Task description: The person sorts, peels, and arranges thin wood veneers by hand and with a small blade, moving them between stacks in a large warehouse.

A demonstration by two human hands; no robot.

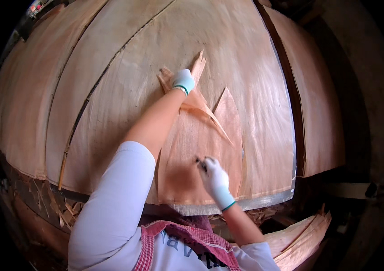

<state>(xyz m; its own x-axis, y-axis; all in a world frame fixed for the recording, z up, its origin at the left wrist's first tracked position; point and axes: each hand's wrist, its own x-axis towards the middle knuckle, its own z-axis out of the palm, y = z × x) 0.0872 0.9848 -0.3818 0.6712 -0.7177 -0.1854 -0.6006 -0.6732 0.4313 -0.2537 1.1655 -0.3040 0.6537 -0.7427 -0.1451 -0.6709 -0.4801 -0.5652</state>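
2 gloved hands, both yours, well apart from each other. Your L hand (183,81) is at far ctr, on 1 torn veneer strip (203,108); its ends poke out either side of the glove, w/ 1 long point trailing near & right. Can't tell if those fingers are clamped or just pressing. Your R hand (215,179) is near ctr, fingers curled round 1 small dark tool (202,164), mostly hidden by the glove. 1 reddish veneer pc (201,144) lies under the tool, its pointed tip far-right, approx. next to the strip's trailing end.

Both gloves white w/ 1 green cuff band each. All that's on 1 wide veneer sheet (255,81), w/ 1 thin dark stick (66,151) along its left side, 1 more sheet (316,104) past the dark gap on the right & 1 metal strip (196,209) at the near edge. Near-right: 1 bundle of veneer (302,241). Near-left: several scraps (65,214), too jumbled to count. Your shirt (113,189) has dark lettering, partly covered by 1 red-&-white checked apron (201,235).
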